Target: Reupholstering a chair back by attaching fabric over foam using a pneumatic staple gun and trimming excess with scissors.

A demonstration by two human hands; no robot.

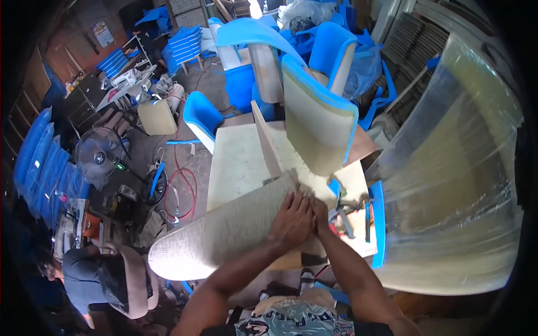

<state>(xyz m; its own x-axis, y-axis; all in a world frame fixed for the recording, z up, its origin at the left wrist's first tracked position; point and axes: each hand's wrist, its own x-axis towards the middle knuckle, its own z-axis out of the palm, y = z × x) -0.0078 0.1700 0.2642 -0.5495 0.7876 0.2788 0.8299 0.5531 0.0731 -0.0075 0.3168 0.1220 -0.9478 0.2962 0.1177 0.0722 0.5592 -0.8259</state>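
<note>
A long panel with a rounded end [224, 227], covered in greyish-beige fabric, lies slanted across the near side of a pale worktable [235, 151]. My left hand [292, 219] rests flat on the fabric near the panel's right end, fingers stretched forward. Right beside it, my right hand [319, 214] is closed at the panel's right edge; its fingertips are partly hidden. Behind the panel's far end rises a thin board [265, 137] on its edge. To the right of my hands lie a hammer-like tool [346, 223] and other small hand tools.
Curved shell pieces with blue faces, including a large one [322, 120], stand on and behind the table. A big plastic-wrapped panel [448, 185] takes up the right side. On the left are a fan [100, 157], a red hose [182, 187] and a seated person [101, 280].
</note>
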